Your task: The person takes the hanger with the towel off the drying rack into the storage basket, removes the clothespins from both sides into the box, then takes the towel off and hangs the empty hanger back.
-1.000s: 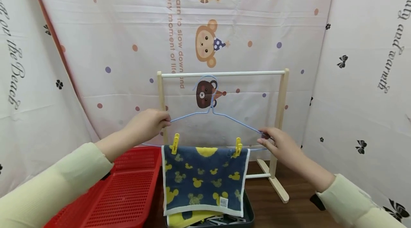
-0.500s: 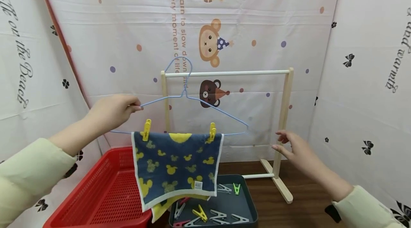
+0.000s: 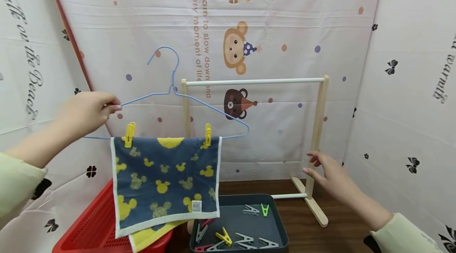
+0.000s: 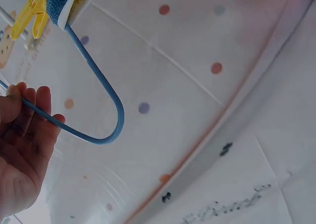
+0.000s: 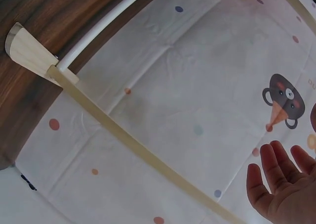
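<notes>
My left hand (image 3: pixel 87 112) pinches the left shoulder of a blue wire hanger (image 3: pixel 210 106), whose hook stands up at the top. Over the hanger's lower bar hangs a navy towel (image 3: pixel 164 185) with yellow mouse shapes and a white edge, held by two yellow clips (image 3: pixel 130 134). In the left wrist view the fingers of my left hand (image 4: pixel 27 145) curl round the blue wire (image 4: pixel 106 83). My right hand (image 3: pixel 336 177) holds nothing and is beside the rack's right post; its fingers are spread apart in the right wrist view.
A wooden rack (image 3: pixel 318 126) with a white top rail (image 3: pixel 254 81) stands behind, on a brown table (image 3: pixel 342 213). In front is a dark tray (image 3: pixel 246 213) holding several clips. A red basket (image 3: pixel 96 221) lies at the left, partly behind the towel. Printed cloth hangs all round.
The hanger and towel have moved left and up with my left hand, uncovering the tray. My right hand has let go of the hanger and is apart from it.
</notes>
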Demonstrator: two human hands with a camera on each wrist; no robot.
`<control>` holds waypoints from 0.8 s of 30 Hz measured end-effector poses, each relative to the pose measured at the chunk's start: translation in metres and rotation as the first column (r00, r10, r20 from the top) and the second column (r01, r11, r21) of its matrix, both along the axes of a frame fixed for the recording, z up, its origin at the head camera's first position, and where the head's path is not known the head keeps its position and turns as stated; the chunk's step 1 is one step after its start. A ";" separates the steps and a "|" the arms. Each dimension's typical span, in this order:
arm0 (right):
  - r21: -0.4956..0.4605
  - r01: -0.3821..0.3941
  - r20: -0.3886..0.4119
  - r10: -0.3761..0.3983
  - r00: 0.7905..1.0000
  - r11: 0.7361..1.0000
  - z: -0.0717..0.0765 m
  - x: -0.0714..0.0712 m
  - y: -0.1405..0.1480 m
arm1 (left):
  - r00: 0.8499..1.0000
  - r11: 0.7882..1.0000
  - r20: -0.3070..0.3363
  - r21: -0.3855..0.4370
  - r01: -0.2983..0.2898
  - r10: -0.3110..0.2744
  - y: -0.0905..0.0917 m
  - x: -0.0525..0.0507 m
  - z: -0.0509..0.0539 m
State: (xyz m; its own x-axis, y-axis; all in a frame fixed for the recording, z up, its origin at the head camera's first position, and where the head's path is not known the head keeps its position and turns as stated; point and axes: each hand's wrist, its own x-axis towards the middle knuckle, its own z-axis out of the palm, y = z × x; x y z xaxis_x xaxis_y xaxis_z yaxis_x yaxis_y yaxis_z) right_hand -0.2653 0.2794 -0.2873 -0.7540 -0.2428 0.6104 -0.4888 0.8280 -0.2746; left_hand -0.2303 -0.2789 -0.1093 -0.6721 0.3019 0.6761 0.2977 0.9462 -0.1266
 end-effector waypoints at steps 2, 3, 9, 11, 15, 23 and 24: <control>-0.002 -0.003 0.005 0.003 1.000 1.000 -0.002 -0.001 -0.001 | 1.000 1.000 0.001 0.002 -0.021 0.021 -0.010 0.003 0.000; -0.002 -0.006 0.005 0.006 1.000 1.000 -0.002 -0.002 -0.002 | 0.999 0.999 0.009 0.003 -0.035 0.035 -0.015 0.004 0.000; 0.015 -0.024 -0.024 0.024 0.999 1.000 -0.005 -0.006 -0.006 | 0.988 0.989 0.044 0.014 -0.151 0.150 -0.045 0.012 -0.005; 0.022 -0.025 -0.026 0.026 0.999 0.999 -0.006 -0.007 -0.007 | 0.985 0.985 0.036 0.025 -0.172 0.171 -0.055 0.015 -0.008; 0.029 -0.033 -0.016 0.033 0.999 0.999 -0.006 -0.009 -0.011 | 0.978 0.977 0.035 0.056 -0.205 0.204 -0.070 0.022 -0.012; 0.045 -0.047 -0.014 0.048 0.999 0.998 -0.008 -0.010 -0.023 | 0.972 0.971 0.049 0.063 -0.231 0.228 -0.088 0.032 -0.033; 0.042 -0.051 -0.016 0.051 0.999 0.998 -0.008 -0.010 -0.025 | 0.974 0.972 0.043 0.064 -0.226 0.224 -0.090 0.032 -0.038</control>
